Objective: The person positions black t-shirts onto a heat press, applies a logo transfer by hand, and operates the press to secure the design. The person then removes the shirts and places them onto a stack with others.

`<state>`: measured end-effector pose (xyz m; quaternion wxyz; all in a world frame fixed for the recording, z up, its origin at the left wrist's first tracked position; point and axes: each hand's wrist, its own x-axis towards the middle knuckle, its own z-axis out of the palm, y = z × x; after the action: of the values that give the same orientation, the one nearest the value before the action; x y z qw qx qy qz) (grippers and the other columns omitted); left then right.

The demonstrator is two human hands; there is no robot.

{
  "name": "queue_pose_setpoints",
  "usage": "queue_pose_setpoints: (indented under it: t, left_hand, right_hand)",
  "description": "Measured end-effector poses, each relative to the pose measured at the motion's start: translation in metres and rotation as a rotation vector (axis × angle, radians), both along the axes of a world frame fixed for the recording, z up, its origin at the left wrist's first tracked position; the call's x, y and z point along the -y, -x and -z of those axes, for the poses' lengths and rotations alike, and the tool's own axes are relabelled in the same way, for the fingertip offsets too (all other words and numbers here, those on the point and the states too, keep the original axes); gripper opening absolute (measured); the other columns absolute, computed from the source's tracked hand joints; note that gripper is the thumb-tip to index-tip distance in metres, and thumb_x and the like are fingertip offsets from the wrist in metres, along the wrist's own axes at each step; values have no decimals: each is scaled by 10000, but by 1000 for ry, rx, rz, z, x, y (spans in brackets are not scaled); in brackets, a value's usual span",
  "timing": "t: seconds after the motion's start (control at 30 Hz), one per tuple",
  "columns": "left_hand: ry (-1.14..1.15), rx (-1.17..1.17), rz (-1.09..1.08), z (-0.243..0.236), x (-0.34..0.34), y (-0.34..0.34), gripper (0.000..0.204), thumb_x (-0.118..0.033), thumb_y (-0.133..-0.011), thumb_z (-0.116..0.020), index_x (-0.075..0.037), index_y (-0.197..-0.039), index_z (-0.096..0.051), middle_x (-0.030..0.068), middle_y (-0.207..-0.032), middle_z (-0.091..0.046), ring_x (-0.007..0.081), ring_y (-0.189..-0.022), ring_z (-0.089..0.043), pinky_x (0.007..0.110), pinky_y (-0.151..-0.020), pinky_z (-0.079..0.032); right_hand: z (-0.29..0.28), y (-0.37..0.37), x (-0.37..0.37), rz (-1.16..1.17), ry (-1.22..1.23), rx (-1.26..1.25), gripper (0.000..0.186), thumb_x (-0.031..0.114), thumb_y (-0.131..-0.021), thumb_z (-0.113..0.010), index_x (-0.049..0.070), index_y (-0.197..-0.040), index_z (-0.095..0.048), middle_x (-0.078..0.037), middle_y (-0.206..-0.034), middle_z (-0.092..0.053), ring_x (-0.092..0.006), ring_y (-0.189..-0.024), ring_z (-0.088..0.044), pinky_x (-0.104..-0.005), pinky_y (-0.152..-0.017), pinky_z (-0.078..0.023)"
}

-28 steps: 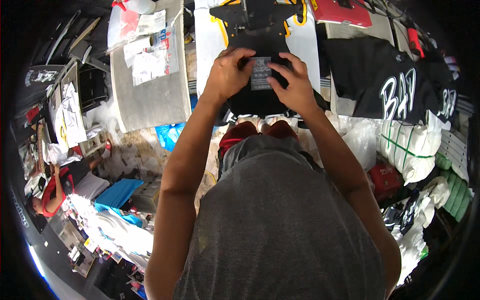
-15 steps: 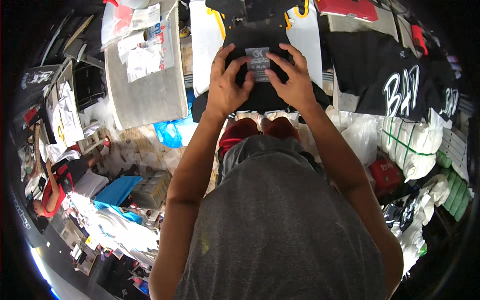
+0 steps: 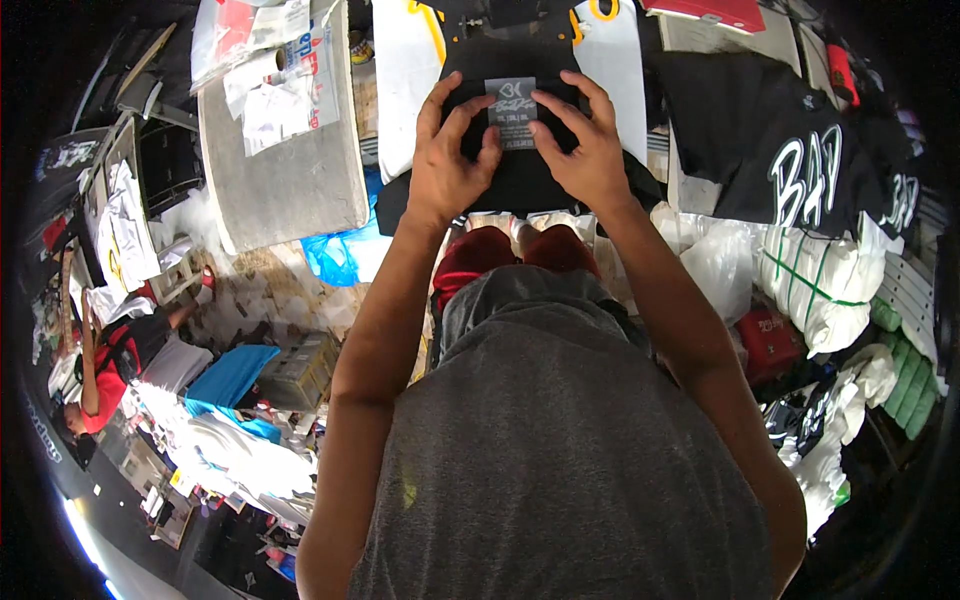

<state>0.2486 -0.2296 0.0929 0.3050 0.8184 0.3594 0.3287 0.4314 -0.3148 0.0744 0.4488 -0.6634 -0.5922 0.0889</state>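
A small grey rectangular label with pale print (image 3: 512, 112) lies on a black garment (image 3: 525, 182), which is spread over a narrow board. My left hand (image 3: 447, 160) rests at the label's left side, fingers spread, with fingertips and thumb by its edge. On the other side, my right hand (image 3: 592, 160) has its fingers apart too, the index finger and thumb at the label's right edge. Neither hand grips anything that I can see. Under the black garment, white fabric with yellow trim (image 3: 400, 80) shows at both sides.
Left of me is a grey board (image 3: 285, 190) with white papers and a plastic bag. Black printed shirts (image 3: 740, 140) lie to the right, above a tied white bundle (image 3: 815, 290) and a red box (image 3: 768, 345). A person in red (image 3: 108, 385) is at the far left.
The view has shifted slightly. My fingers have stayed around the label, with small shifts along its edges. The person at the far left has moved their arms.
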Motion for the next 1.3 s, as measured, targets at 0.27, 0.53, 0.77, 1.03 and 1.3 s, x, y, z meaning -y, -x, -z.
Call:
queue_pose_setpoints:
  t: [0.27, 0.53, 0.77, 1.03, 1.3]
  left_hand:
    - [-24, -7, 5, 1, 1, 0, 346, -76, -829, -708, -80, -1172, -668, 209, -1398, -476, 387, -1250, -533, 429, -1008, -478]
    - [-31, 10, 6, 2, 0, 3, 305, -49, -856, -638, -62, -1159, -668, 211, -1380, -498, 387, -1243, -540, 424, -1010, -473]
    - [-18, 27, -3, 3, -1, 2, 273, -51, -875, -608, -54, -1139, -679, 214, -1384, -496, 383, -1243, -542, 418, -1024, -458]
    - [-1, 38, 1, 3, -1, 2, 302, -72, -848, -661, -59, -1149, -677, 192, -1394, -497, 364, -1261, -534, 411, -1029, -458]
    - [22, 59, -13, 3, -1, 2, 314, -47, -813, -673, -78, -1126, -686, 194, -1395, -494, 390, -1243, -542, 424, -1026, -464]
  right_hand:
    - [0, 1, 1, 0, 9, 5, 406, 143, -783, -788, 178, -1179, -706, -109, -1387, -453, -321, -1250, -483, -408, -1017, -461]
    - [4, -1, 0, -8, -1, 11, 380, 136, -794, -766, 169, -1169, -712, -112, -1375, -463, -326, -1233, -487, -411, -1011, -459]
    - [4, -3, 0, -10, 5, 1, 374, 113, -802, -736, 172, -1171, -714, -115, -1359, -478, -326, -1214, -494, -409, -991, -460]
    - [2, 0, 1, -7, 9, -16, 402, 120, -768, -777, 168, -1163, -715, -113, -1370, -467, -326, -1217, -492, -410, -996, -459]
    - [4, -1, -1, -15, 7, -25, 439, 134, -774, -782, 169, -1202, -692, -113, -1385, -453, -339, -1253, -478, -424, -1030, -451]
